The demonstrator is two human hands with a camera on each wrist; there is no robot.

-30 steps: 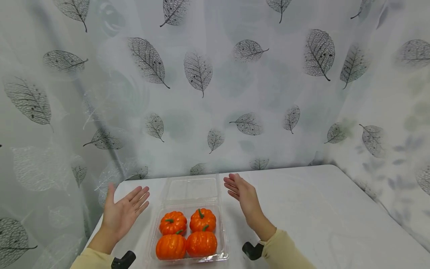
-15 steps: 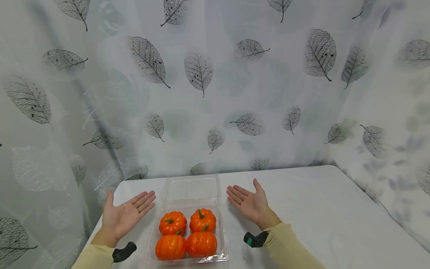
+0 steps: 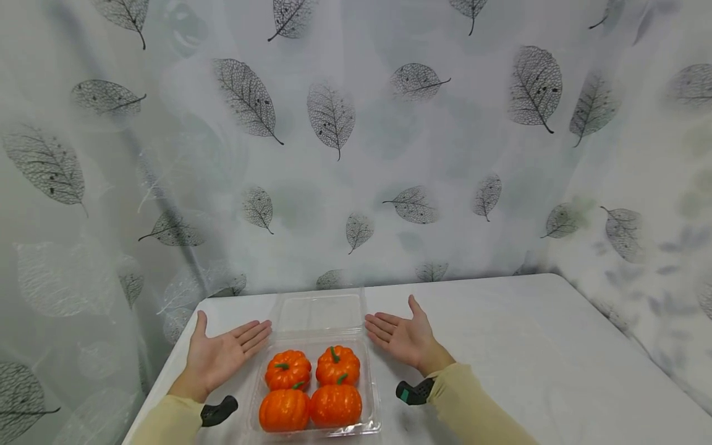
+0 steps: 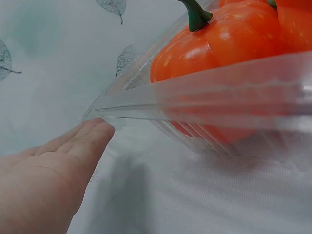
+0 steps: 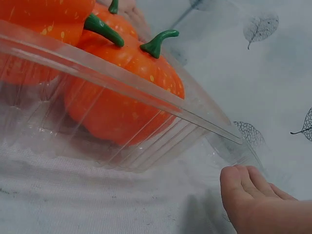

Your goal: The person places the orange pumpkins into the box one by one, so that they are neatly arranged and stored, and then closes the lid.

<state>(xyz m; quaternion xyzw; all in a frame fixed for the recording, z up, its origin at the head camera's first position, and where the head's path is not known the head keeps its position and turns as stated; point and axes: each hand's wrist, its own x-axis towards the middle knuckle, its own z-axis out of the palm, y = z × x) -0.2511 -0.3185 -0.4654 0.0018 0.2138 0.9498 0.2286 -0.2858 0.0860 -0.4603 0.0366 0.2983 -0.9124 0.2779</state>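
A clear plastic clamshell box [image 3: 374, 395] stands on the table with its lid [image 3: 319, 309] folded back flat. Inside sit several orange toy pumpkins [image 3: 336, 406] with green stems. My left hand [image 3: 217, 358] is to the left of the box, palm up, fingers straight toward the lid's left edge. On the opposite side, my right hand [image 3: 408, 340] mirrors it, its fingertips close to the lid's right edge. Whether either hand touches the plastic I cannot tell. Both wrist views show the fingers [image 4: 92, 136] near the box's rim, holding nothing.
The white table [image 3: 500, 352] extends to the right of the box. Behind it hangs a pale curtain [image 3: 367, 148] printed with dark leaves. A black device [image 3: 219, 411] is strapped to the left wrist, another black device [image 3: 414, 392] to the right.
My right hand has turned from edge-on to palm up and lowered, then shifted left toward the lid. The left hand has moved right toward it. The box and pumpkins stay put.
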